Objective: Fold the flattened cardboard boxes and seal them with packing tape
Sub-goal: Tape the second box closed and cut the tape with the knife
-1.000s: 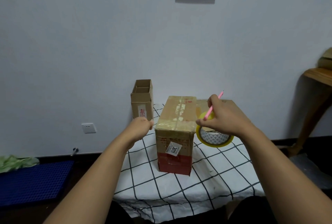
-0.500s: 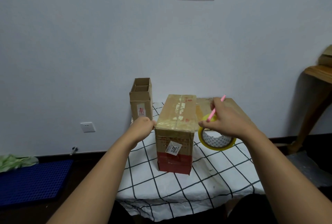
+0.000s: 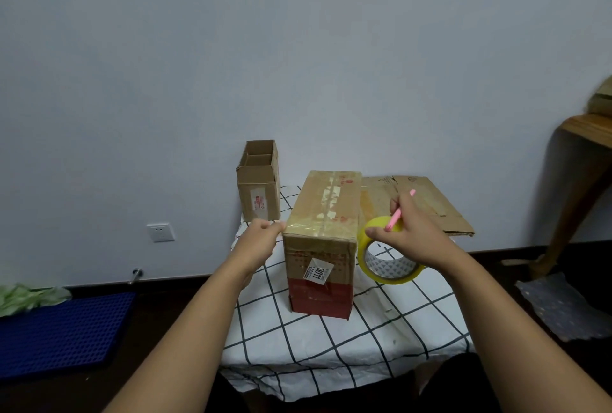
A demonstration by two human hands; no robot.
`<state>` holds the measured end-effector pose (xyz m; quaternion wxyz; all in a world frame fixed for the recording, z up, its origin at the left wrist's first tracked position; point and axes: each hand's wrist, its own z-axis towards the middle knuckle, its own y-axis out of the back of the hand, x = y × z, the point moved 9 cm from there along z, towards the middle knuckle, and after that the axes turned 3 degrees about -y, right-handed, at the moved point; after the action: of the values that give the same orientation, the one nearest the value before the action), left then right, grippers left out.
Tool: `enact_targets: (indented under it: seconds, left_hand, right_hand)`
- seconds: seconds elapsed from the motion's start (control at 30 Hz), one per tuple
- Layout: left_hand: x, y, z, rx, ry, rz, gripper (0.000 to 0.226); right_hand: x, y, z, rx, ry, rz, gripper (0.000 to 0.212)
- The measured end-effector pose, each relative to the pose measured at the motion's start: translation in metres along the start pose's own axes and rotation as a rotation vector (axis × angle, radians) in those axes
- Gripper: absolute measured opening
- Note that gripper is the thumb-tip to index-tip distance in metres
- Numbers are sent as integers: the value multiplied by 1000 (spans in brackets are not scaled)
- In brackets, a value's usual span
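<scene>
A folded cardboard box with a red lower front stands on the checked tablecloth, its top seam covered with clear tape. My left hand presses the tape end against the box's upper left corner. To the right of the box, my right hand holds a yellow roll of packing tape together with a pink pen-like cutter. A strip of tape runs from the roll across the box's near top edge. A flattened cardboard box lies behind my right hand.
A smaller open-topped cardboard box stands at the table's back left against the wall. A blue mat lies on the floor at left, a wooden table leg stands at right, and a grey mat lies below it.
My right hand with the tape roll has lowered slightly beside the box. My left hand has shifted a little towards the box's corner. The box has not moved.
</scene>
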<state>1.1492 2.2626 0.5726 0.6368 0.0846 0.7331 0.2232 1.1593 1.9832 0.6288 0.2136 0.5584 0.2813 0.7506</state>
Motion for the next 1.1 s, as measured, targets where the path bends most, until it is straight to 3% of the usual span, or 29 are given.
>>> enact_targets:
  seconds: [0.1, 0.23, 0.53, 0.9, 1.1]
  left_hand:
    - [-18, 13, -15, -255, -243, -22, 14]
    - [-24, -5, -36, -229, -458, -6, 36]
    - [-4, -31, -44, -135, -366, -106, 63]
    - [3, -40, -44, -156, -410, -94, 65]
    - [0, -33, -43, -150, -360, -289, 61]
  right_hand:
    - [-5, -3, -2, -28, 6, 74, 48]
    - [-12, -4, -5, -46, -10, 136, 47]
    - [-13, -5, -10, -87, -14, 147, 44]
    - [-16, -6, -10, -99, -40, 148, 44]
    - [-18, -7, -10, -98, -37, 147, 44]
